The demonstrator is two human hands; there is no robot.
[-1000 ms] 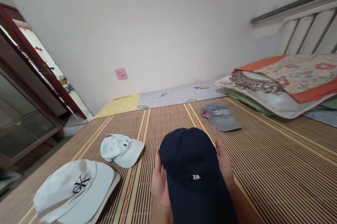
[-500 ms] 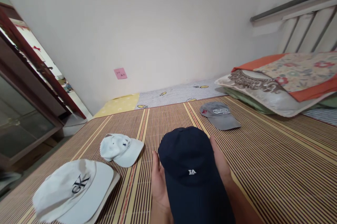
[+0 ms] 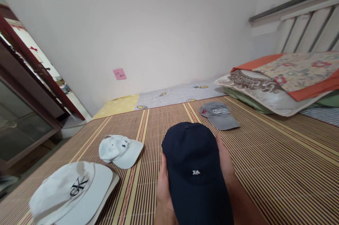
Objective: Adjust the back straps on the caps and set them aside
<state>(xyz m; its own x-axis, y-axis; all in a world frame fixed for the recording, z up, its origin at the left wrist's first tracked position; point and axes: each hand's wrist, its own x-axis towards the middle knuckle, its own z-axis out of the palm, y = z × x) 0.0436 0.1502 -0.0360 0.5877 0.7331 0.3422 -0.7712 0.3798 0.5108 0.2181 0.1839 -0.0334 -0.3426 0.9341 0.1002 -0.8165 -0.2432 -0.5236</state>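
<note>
A navy baseball cap [image 3: 193, 151] with small white letters on its front is held up in both hands, its brim toward me. My left hand [image 3: 164, 186] grips its left side, thumb along the edge. On the opposite side, my right hand [image 3: 226, 163] holds the cap, with most fingers hidden behind it. To the left lies a small white cap [image 3: 119, 150] with a dark emblem. Nearer me is a larger white cap [image 3: 70, 191] marked "CK", apparently stacked on another brim. A grey cap [image 3: 219, 115] with white lettering rests beyond the navy one.
The caps lie on a striped bamboo mat [image 3: 265, 161] over a bed. Pillows [image 3: 267, 87] are piled at the right by a white headboard [image 3: 309, 29]. A pink note [image 3: 119, 74] is stuck on the wall. A doorway and a glass-fronted cabinet [image 3: 18, 129] stand at the left.
The navy cap and both hands have shifted slightly right, and the cap's crown is a little higher. My view has turned slightly. The other caps stay where they lie.
</note>
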